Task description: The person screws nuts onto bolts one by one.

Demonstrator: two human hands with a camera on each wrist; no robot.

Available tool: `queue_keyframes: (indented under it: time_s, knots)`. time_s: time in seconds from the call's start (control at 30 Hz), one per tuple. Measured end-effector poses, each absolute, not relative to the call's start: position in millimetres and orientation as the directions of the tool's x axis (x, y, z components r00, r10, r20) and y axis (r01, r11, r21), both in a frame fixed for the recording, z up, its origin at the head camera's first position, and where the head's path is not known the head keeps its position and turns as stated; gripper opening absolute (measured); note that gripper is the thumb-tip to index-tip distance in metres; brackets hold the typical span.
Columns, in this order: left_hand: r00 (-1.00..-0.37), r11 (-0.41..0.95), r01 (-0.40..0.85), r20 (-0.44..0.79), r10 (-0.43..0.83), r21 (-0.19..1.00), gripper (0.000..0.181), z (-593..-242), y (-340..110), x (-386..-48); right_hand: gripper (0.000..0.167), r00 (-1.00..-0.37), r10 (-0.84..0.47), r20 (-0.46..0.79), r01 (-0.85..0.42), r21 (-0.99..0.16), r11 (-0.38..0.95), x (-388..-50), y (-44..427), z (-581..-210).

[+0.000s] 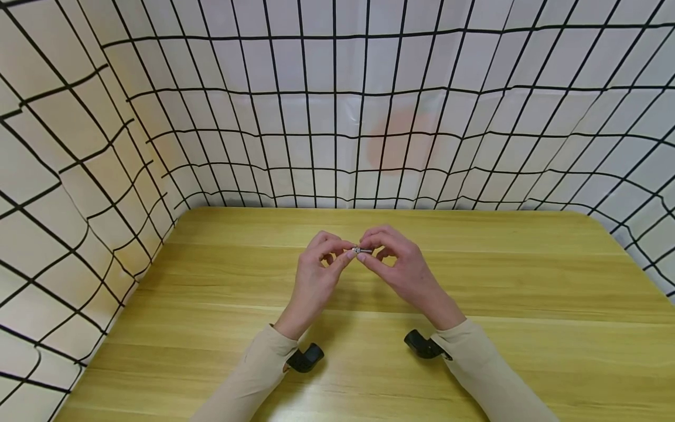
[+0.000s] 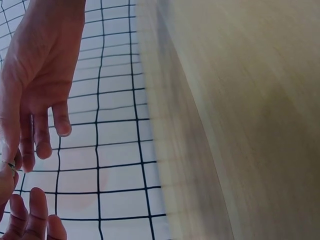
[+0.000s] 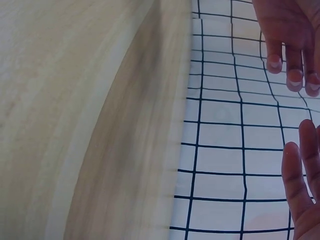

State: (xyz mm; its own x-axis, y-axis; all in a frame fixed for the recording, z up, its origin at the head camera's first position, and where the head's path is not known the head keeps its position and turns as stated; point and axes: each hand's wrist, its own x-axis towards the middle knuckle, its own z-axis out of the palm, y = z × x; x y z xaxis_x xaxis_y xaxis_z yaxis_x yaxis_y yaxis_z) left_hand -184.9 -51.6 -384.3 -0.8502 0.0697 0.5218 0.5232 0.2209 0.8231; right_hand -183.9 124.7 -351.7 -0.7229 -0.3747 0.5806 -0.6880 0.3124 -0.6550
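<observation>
Near the middle of the table, both hands meet at a small silver metal piece (image 1: 362, 250) with a thin shaft, like a bolt; fingertips cover part of it. My left hand (image 1: 315, 272) pinches its left end between thumb and forefinger. The shaft end on the right is pinched by thumb and fingers of my right hand (image 1: 406, 266). In the left wrist view, the other fingers of the left hand (image 2: 47, 70) extend loosely, with the right hand (image 2: 32, 215) below. The right wrist view cuts off the right hand (image 3: 295, 35) and left hand (image 3: 300, 187); the piece is out of sight there.
A wood-grain table (image 1: 527, 275) lies beneath the hands. Behind it and along the sides stands a white wall with a black grid (image 1: 295, 111). Black wrist mounts (image 1: 306, 358) stick out from the beige sleeves (image 1: 253, 375).
</observation>
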Motion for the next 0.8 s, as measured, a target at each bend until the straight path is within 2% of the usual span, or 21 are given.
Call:
queue_keyframes:
  time_s: [0.47, 0.67, 0.8]
  knots:
    - [-0.854, 0.207, 0.518, 0.514, 0.079, 0.830, 0.005, -383.3, -50.4, -184.7, 0.007, -0.736, -0.376, 0.562, -0.673, -0.665, 0.322, -183.4, 125.4, -352.1]
    - [-0.854, 0.211, 0.518, 0.516, 0.069, 0.829, 0.004, -382.9, -50.7, -184.4, 0.022, -0.716, -0.383, 0.584, -0.693, -0.664, 0.282, -184.1, 126.2, -351.9]
    - [-0.851, 0.214, 0.522, 0.520, 0.069, 0.826, 0.005, -383.2, -51.0, -184.3, 0.023, -0.698, -0.391, 0.600, -0.709, -0.658, 0.256, -184.5, 126.2, -350.9]
